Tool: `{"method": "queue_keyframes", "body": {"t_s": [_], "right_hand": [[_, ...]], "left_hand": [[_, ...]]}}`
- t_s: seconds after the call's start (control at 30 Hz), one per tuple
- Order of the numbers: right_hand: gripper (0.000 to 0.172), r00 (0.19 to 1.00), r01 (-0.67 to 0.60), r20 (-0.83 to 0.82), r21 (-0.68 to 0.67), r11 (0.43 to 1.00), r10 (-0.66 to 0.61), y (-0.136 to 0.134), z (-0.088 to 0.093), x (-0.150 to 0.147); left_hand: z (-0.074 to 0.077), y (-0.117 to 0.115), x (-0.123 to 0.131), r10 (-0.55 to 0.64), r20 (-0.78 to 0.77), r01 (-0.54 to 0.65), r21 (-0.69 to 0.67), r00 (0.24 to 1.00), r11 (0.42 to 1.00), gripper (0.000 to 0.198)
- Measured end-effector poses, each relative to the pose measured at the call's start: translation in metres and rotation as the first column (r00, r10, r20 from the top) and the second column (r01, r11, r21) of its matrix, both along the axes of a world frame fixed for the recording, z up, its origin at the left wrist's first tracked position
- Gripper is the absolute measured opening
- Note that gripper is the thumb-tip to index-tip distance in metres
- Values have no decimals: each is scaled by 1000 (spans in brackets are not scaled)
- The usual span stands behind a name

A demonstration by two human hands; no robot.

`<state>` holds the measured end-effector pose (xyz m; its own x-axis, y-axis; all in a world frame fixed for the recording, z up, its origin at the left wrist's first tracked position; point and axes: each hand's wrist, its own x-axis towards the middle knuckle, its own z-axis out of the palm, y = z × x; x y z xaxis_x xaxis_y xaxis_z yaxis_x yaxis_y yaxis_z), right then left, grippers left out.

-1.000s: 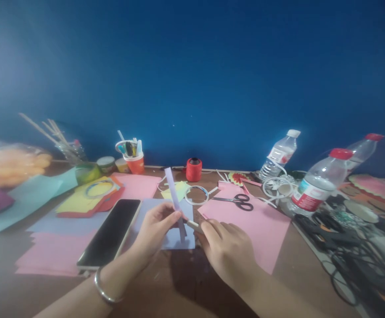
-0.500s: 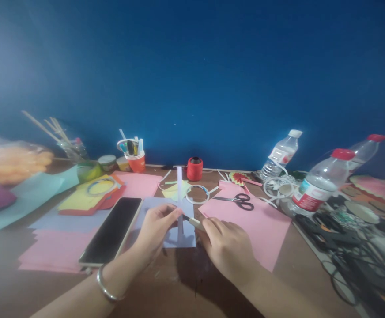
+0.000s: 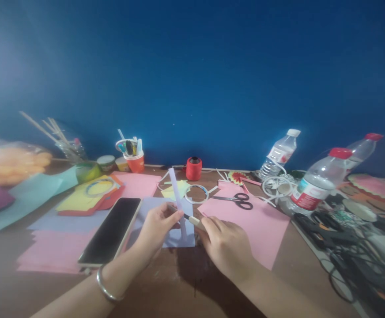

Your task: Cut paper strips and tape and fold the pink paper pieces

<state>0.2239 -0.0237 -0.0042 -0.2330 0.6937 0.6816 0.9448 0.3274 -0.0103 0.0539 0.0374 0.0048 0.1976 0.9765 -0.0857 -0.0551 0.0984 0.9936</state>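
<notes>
Where left fingers (image 3: 172, 218) pinch, purple strip (image 3: 175, 187), jutting above them

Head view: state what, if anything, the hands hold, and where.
Left hand: a narrow lilac paper strip, pinched partway along. Right hand: a slim, dark-tipped tool, by its white end.

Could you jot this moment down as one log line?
left hand: pinching lilac paper strip | right hand: holding pale-handled tool, pointed at strip | nearby: smartphone, scissors, red thread spool
</notes>
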Motion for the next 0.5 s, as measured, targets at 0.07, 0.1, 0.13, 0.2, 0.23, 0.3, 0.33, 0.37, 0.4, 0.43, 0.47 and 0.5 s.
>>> {"method": "queue_keyframes", "body": {"t_s": [0.07,0.1,0.13,0.2,0.23,0.3,0.33,0.37,0.4,0.43,0.47,0.5], "right_hand": [[15,1000,-5,-21,-19,1000,4,0,0,0],[15,999,-8,-33,-28,1000,7,0,0,0],[15,999,-10,-46,-36,999,8,0,0,-1],[15,998,-14,-68,-44,999,11,0,0,-1],[14,997,-16,-75,-44,999,12,0,0,-1],[14,997,-20,-81,-40,999,17,0,-1,-2],[14,997,-22,-81,-37,999,19,0,-1,-2],[14,997,-23,-79,-32,999,21,0,0,-2],[14,997,-22,-77,-29,999,20,0,0,-2],[13,997,-20,-73,-24,999,19,-1,0,-3],[13,997,-18,-70,-22,1000,16,-1,0,-3],[14,998,-16,-64,-23,1000,15,-1,1,-3]], "left_hand": [[0,0,0,-22,11,22,-2,1000,1000,21],[0,0,-1,-34,17,34,-3,999,999,20],[1,-1,-1,-44,24,44,-4,999,999,20],[3,-2,-1,-51,42,52,-10,998,999,18],[4,-3,-1,-50,52,51,-15,997,999,18],[6,-4,0,-46,75,48,-26,996,998,18],[7,-5,0,-45,86,48,-31,995,998,18],[8,-5,1,-44,95,48,-35,995,998,19],[8,-6,1,-44,101,48,-37,994,998,19],[8,-6,1,-43,106,48,-38,993,998,20],[8,-6,1,-43,110,47,-38,993,998,20],[9,-6,1,-42,113,46,-36,993,998,20]]}}
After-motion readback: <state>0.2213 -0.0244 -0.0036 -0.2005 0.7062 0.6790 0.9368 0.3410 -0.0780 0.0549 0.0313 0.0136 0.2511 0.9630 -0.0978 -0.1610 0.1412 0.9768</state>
